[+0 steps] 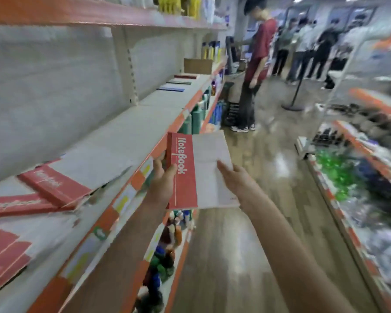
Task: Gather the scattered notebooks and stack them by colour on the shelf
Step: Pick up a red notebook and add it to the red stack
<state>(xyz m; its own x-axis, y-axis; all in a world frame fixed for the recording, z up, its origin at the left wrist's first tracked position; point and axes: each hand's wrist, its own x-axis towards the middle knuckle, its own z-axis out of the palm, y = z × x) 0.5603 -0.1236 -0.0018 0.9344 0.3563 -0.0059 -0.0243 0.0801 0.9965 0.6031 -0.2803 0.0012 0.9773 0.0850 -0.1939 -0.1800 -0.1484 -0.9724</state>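
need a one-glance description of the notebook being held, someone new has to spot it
Start at the long orange-edged shelf on the left. Just off its front edge, mid-frame, the left hand and right hand hold one notebook over the aisle. Unlike the red notebooks lying on the shelf, it is off the shelf, with a red "Notebook" strip beside a pale panel.

Shelf [113,141] mid-stretch seemingly bare — red notebooks [52,184] nearer.

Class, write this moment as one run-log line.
left hand: holds red notebook | right hand: holds same notebook | shelf: red notebooks near, others far | stage: carrying
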